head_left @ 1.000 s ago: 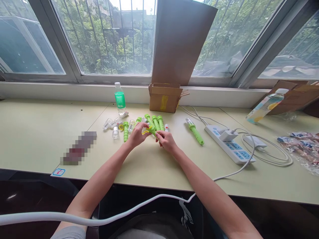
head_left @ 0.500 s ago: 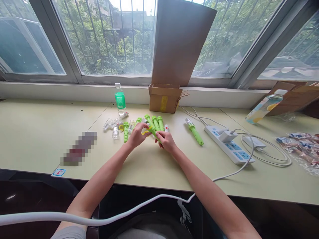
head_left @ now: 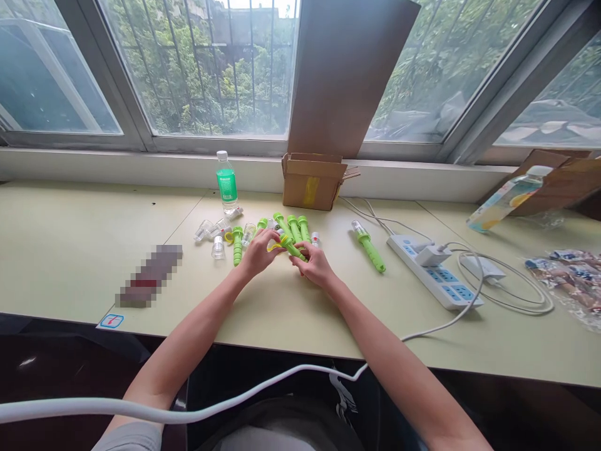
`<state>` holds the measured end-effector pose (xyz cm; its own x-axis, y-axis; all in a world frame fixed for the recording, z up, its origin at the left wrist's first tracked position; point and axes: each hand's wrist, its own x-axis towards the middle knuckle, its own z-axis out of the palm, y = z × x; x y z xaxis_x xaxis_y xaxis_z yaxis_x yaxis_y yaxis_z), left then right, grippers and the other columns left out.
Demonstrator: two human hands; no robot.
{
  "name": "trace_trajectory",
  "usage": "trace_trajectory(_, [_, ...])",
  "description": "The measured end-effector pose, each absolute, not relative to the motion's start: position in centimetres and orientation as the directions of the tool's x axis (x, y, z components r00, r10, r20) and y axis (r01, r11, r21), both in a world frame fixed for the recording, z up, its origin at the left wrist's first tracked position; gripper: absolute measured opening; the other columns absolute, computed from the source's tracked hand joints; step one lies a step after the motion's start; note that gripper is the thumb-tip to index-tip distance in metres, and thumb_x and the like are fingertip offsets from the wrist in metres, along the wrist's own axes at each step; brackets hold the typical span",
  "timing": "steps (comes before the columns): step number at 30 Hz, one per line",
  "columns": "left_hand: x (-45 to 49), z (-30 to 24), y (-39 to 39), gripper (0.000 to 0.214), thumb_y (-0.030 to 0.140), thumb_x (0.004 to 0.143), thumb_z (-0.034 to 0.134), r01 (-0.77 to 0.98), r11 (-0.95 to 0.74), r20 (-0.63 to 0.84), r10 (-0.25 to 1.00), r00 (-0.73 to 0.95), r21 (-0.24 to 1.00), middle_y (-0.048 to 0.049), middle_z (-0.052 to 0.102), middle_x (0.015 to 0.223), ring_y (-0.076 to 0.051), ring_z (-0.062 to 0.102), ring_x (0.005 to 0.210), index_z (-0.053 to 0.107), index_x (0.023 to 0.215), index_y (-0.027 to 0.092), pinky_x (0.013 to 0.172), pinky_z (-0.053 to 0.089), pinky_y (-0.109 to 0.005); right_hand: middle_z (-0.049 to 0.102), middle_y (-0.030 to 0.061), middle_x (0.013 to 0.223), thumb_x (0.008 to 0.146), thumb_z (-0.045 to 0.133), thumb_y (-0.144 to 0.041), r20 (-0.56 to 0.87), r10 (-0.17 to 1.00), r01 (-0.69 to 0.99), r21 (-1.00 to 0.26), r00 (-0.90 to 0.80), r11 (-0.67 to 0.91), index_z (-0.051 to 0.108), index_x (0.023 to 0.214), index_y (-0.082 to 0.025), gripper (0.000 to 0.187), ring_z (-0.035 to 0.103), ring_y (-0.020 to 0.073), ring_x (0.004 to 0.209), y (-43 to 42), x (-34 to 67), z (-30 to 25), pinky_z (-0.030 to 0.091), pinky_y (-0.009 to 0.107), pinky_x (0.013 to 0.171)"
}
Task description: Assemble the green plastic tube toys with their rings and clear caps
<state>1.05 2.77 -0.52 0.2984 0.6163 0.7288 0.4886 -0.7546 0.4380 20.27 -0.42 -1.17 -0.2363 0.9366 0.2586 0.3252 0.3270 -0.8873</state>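
Note:
My right hand [head_left: 315, 265] grips the lower end of a green plastic flashlight-like handle [head_left: 292, 247], which slants up to the left in front of me. My left hand [head_left: 256, 255] pinches a small yellow ring-like piece [head_left: 274, 247] at the handle's upper end; whether the two are joined I cannot tell. Just behind my hands lie several more green handles [head_left: 303, 229]. Another green handle [head_left: 237, 247] lies left of my left hand, near a clear ribbed plastic cap [head_left: 218, 248] and other clear caps. A small clear piece [head_left: 315, 239] sits beyond my right hand.
Right of my hands lies a green handle with a clear cap [head_left: 369, 248], beside a white power strip [head_left: 432, 273] with cables. A green-labelled bottle [head_left: 227, 185] and a cardboard box [head_left: 313, 183] stand at the back. A tilted bottle [head_left: 509, 199] and plastic-wrapped items [head_left: 568, 282] are far right.
Both hands stay close together around the green handle. The right hand's fingers have loosened and shifted slightly along it, and more of the handle shows. The view has shifted slightly.

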Motion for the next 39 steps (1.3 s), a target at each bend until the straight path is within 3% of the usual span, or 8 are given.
trace_trajectory(10, [1.30, -0.30, 2.58, 0.023, 0.024, 0.075, 0.069, 0.477, -0.742, 0.724, 0.634, 0.271, 0.470, -0.0038, 0.063, 0.093, -0.019, 0.059, 0.093, 0.054, 0.093, 0.020, 0.080, 0.050, -0.036, 0.061, 0.0055, 0.072, 0.076, 0.060, -0.052, 0.214, 0.948, 0.243, -0.932, -0.236, 0.271, 0.059, 0.098, -0.019, 0.040, 0.054, 0.0132, 0.044, -0.39, 20.14, -0.64, 0.042, 0.026, 0.037])
trace_trajectory(17, [1.07, -0.37, 2.72, 0.020, 0.024, 0.075, 0.069, 0.490, -0.755, 0.725, 0.617, 0.307, 0.435, -0.0052, 0.063, 0.096, -0.021, 0.058, 0.097, 0.054, 0.087, 0.020, 0.082, 0.050, -0.039, 0.063, 0.0061, 0.072, 0.084, 0.049, -0.050, 0.281, 0.919, 0.393, -0.840, -0.277, 0.375, 0.062, 0.088, -0.022, 0.031, 0.055, 0.0163, 0.055, -0.66, 20.17, -0.48, 0.044, 0.031, 0.056])
trace_trajectory(27, [1.15, -0.22, 2.52, 0.021, 0.029, 0.075, 0.070, 0.522, -0.753, 0.735, 0.604, 0.308, 0.400, -0.0042, 0.063, 0.092, -0.020, 0.058, 0.092, 0.054, 0.087, 0.020, 0.080, 0.049, -0.037, 0.063, 0.0058, 0.071, 0.089, 0.043, -0.041, 0.310, 0.911, 0.583, -0.700, -0.271, 0.412, 0.061, 0.096, -0.025, 0.026, 0.056, 0.0207, 0.061, -0.40, 20.52, -0.73, 0.042, 0.033, 0.063])
trace_trajectory(33, [1.09, -0.35, 2.60, 0.021, 0.030, 0.075, 0.069, 0.520, -0.753, 0.728, 0.609, 0.316, 0.404, -0.0049, 0.063, 0.091, -0.021, 0.058, 0.093, 0.055, 0.087, 0.020, 0.081, 0.049, -0.038, 0.063, 0.0063, 0.071, 0.087, 0.044, -0.041, 0.326, 0.903, 0.540, -0.724, -0.279, 0.429, 0.061, 0.101, -0.024, 0.027, 0.057, 0.0216, 0.064, -0.41, 20.51, -0.77, 0.042, 0.033, 0.064])
trace_trajectory(39, [1.06, -0.12, 2.64, 0.022, 0.034, 0.075, 0.070, 0.490, -0.767, 0.733, 0.601, 0.319, 0.415, -0.0054, 0.063, 0.094, -0.022, 0.058, 0.096, 0.055, 0.083, 0.020, 0.084, 0.048, -0.040, 0.062, 0.0054, 0.067, 0.087, 0.045, -0.046, 0.291, 0.915, 0.427, -0.816, -0.279, 0.390, 0.059, 0.083, -0.022, 0.028, 0.053, 0.0165, 0.049, -0.72, 20.34, -0.47, 0.041, 0.032, 0.054])
